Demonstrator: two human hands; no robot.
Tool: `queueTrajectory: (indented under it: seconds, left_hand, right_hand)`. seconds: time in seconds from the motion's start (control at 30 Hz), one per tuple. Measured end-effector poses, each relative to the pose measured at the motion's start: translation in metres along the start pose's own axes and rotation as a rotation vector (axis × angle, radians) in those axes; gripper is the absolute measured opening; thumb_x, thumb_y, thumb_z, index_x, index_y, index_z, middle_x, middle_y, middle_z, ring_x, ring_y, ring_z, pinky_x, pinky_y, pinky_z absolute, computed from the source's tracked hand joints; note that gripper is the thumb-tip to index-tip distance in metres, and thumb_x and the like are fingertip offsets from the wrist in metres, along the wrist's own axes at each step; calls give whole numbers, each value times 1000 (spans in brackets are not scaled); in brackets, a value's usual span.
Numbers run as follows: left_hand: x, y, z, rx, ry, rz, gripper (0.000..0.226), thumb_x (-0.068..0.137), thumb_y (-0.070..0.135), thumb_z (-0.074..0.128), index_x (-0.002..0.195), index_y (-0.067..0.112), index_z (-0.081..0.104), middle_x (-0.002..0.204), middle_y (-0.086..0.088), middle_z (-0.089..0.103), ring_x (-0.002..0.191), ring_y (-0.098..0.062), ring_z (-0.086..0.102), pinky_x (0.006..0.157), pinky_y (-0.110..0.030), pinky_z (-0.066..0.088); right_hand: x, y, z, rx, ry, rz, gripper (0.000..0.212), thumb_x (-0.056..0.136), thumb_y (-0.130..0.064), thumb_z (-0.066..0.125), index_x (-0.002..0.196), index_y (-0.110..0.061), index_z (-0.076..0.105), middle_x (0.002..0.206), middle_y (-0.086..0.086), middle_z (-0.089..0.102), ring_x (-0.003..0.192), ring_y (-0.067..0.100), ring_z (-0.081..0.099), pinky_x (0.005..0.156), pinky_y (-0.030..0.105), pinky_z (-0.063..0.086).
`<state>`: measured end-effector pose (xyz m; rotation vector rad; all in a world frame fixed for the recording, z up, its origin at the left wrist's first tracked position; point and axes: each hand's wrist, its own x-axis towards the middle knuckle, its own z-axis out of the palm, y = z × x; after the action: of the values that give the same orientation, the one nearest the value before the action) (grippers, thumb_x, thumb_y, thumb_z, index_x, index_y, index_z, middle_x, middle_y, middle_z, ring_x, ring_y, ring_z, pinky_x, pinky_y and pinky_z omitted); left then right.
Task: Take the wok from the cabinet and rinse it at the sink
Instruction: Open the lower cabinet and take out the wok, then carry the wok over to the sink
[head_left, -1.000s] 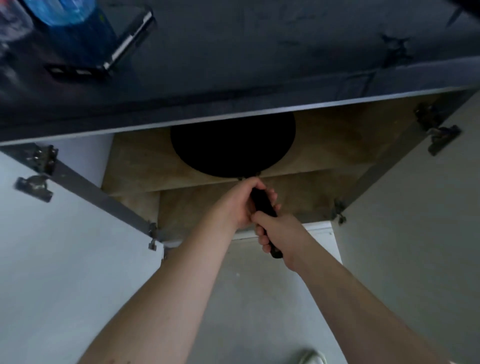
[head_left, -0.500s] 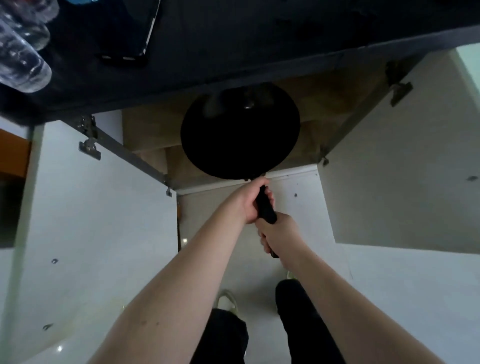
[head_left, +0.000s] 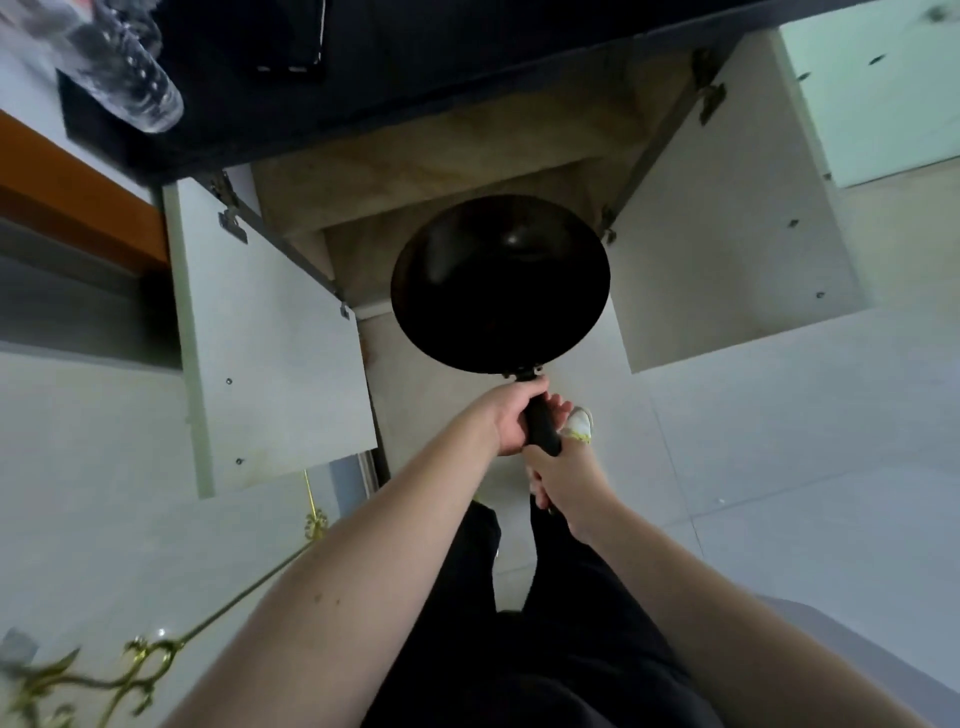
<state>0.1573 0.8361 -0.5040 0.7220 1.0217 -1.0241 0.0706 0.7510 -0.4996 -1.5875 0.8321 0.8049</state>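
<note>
The round black metal wok (head_left: 500, 283) has come out from under the dark tabletop (head_left: 467, 67) and off the wooden cabinet shelf (head_left: 415, 176); it now hangs, apparently clear, before the open cabinet, its handle carried along by both hands.

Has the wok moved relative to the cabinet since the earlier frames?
Yes. The wok has come out of the cabinet, toward the person; it now hangs in front of the opening.

A home kitchen: dark countertop (head_left: 467, 47), open white cabinet doors (head_left: 270, 364), tiled floor (head_left: 779, 441).

No legible text anywhere
</note>
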Motion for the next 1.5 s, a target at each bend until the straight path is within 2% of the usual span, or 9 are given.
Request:
queueTrajectory:
  seconds: [0.1,0.23,0.43,0.57,0.77,0.9,1.07,1.27,1.5]
  left_hand:
    - [-31,-23,6,8,1,-18,24,100,18,51,80,5,49,79,-11,55,73,-22,57,68,-28,49]
    - [-65,-48,21,36,-14,-18,32,99,19,53,69,7,48,60,-6,51,63,-18,53,62,-29,47]
    - [-109,-62,59,119,-42,48,35,96,21,59,66,6,48,57,-6,56,56,-19,59,53,-28,51]
    - [-135,-56,96,196,-98,98,33,97,20,57,69,7,47,51,-6,58,42,-17,60,59,-27,50]
    - [-158,-52,160,275,-231,166,28,99,22,53,74,9,47,64,-7,53,52,-17,52,60,-27,45]
    - [-169,-51,203,295,-298,196,25,99,21,52,79,7,49,74,-8,59,60,-19,65,53,-24,50]
    - [-184,-46,249,364,-362,230,29,100,21,50,78,4,55,67,-11,67,66,-22,68,75,-33,54]
    - [-193,-40,301,478,-344,271,33,97,16,46,65,13,41,53,1,40,46,-11,36,42,-20,38]
    - [-183,-11,343,556,-342,271,32,92,11,44,62,16,36,52,3,35,37,-9,31,37,-19,32]
  right_hand:
    - [-39,10,-10,38,-13,-6,9,80,-19,57,79,-10,59,52,-2,53,39,13,45,41,26,40]
    - [-89,13,-24,67,4,-24,12,82,-20,58,80,-8,60,55,0,55,40,12,46,41,23,41]
    - [-148,-11,-44,163,38,-122,14,82,-20,56,73,-10,57,52,-1,53,41,13,45,42,24,40]
    - [-174,-36,-66,334,25,-182,11,88,-15,55,81,-7,56,52,-3,52,40,10,43,40,21,38]
    - [-202,-65,-112,252,139,-313,14,86,-20,55,76,-10,56,53,-3,54,40,11,45,41,22,40]
    - [-212,-79,-146,234,202,-380,13,85,-18,53,74,-12,53,49,-4,52,38,12,45,38,21,37]
    - [-216,-99,-176,266,255,-447,8,81,-14,51,74,-13,52,45,-4,51,36,13,44,36,20,33]
    - [-214,-122,-204,287,327,-515,7,80,-12,51,74,-16,54,44,-3,53,35,13,47,35,20,35]
    - [-197,-160,-219,368,385,-480,5,75,-11,48,76,-10,53,43,-2,51,33,13,45,35,21,32]
